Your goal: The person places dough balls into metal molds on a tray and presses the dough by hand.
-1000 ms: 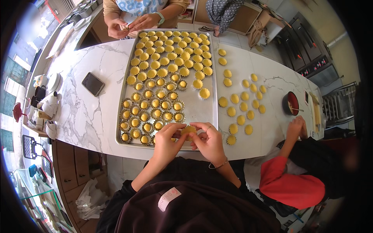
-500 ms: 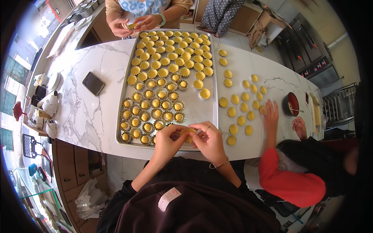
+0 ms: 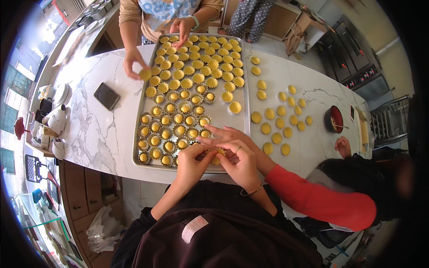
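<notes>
My left hand and my right hand are closed around one dough-lined tart tin, just over the near edge of the metal tray. Both thumbs and fingertips press at its rim, and my fingers partly hide it. Beyond my left hand, fluted tart tins with dough balls cover the near part of the tray. Finished-looking yellow tart shells fill its far part in rows. A co-worker's hand reaches in past my right hand, its fingertips at a tin with a dough ball.
The co-worker's red sleeve crosses close beside my right forearm. Another person's hand holds a tart shell at the tray's far left. More shells and a red-and-black bowl stand on the right; a phone lies left.
The red-sleeved arm has swung left from the loose shells to the tray. The person opposite has parted their hands and moved a shell left. My hands stay nearly in place, pressing the dough.
</notes>
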Motion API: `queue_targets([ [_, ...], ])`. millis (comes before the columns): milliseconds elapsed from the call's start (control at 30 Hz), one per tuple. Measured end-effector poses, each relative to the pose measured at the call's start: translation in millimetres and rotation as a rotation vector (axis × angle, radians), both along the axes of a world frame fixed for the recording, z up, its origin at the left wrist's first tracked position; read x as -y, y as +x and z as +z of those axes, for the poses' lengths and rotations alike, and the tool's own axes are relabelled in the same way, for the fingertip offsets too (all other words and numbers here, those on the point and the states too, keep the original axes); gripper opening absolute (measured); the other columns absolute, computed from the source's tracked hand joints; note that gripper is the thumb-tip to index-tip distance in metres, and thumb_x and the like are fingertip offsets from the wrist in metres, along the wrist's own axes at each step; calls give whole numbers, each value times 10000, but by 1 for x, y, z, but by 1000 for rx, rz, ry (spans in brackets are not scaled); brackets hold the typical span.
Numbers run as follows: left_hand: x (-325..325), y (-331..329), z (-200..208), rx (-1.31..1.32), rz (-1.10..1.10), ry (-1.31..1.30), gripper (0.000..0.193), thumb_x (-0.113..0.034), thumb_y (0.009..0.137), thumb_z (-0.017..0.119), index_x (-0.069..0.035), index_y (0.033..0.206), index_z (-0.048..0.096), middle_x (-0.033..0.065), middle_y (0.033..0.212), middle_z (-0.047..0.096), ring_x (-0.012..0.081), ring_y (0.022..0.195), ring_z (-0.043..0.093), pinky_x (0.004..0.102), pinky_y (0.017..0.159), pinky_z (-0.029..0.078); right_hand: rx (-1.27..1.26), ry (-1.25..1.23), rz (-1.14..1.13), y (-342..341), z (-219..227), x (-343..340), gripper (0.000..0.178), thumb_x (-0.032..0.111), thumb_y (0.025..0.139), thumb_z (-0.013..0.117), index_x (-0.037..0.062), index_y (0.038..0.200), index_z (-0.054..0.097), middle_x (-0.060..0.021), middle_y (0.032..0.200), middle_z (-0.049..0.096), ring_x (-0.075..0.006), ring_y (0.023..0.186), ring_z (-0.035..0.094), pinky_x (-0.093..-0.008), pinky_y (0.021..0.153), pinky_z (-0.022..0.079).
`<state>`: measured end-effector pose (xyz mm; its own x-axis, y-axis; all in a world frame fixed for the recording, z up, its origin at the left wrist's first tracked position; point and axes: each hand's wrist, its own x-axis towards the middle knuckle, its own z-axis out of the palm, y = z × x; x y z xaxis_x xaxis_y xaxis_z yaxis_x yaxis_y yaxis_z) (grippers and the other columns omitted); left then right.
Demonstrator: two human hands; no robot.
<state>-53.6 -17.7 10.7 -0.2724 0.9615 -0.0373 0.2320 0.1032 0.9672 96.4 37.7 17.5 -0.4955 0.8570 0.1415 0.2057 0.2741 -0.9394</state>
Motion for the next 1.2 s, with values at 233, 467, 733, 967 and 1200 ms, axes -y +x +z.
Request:
queue_targets([
  [233, 4, -3, 9, 107, -42, 51, 203, -44, 826, 664, 10, 1022, 672, 128, 856, 687, 145, 751, 665, 255, 654, 526, 5, -43, -42, 0, -3, 1, 231, -45, 801, 660, -2, 1027, 645, -51, 918, 593, -87, 701, 636, -187, 549, 520],
  [467, 6, -9, 2, -61, -119, 62, 225, -57, 847, 637, 13, 1059, 658, 160, 850, 676, 170, 746, 663, 259, 648, 513, 73, 142, -20, -1, 3, -2, 166, 34, 790, 698, 19, 951, 660, -93, 800, 614, -148, 646, 632, -249, 561, 515],
  [733, 8, -8, 5, -74, -147, 90, 227, -58, 859, 619, 10, 1073, 653, 135, 767, 642, 186, 649, 607, 278, 595, 484, 158, 111, -4, 2, 12, -3, 141, 73, 789, 703, 3, 909, 679, -104, 798, 646, -178, 610, 631, -272, 556, 504],
  [967, 8, -8, 2, -46, -138, 94, 214, -57, 864, 612, 12, 1061, 658, 129, 723, 618, 173, 600, 567, 274, 555, 455, 125, -36, 39, 4, 14, -3, 139, 81, 801, 691, -3, 913, 687, -110, 785, 647, -180, 616, 635, -272, 570, 509],
  [1200, 9, -5, 1, -50, -105, 108, 196, -86, 869, 618, 18, 1029, 666, 127, 722, 631, 148, 591, 562, 275, 551, 453, 127, -103, 13, 4, 2, -3, 143, 101, 839, 666, -9, 927, 684, -105, 805, 650, -161, 648, 643, -258, 580, 526],
])
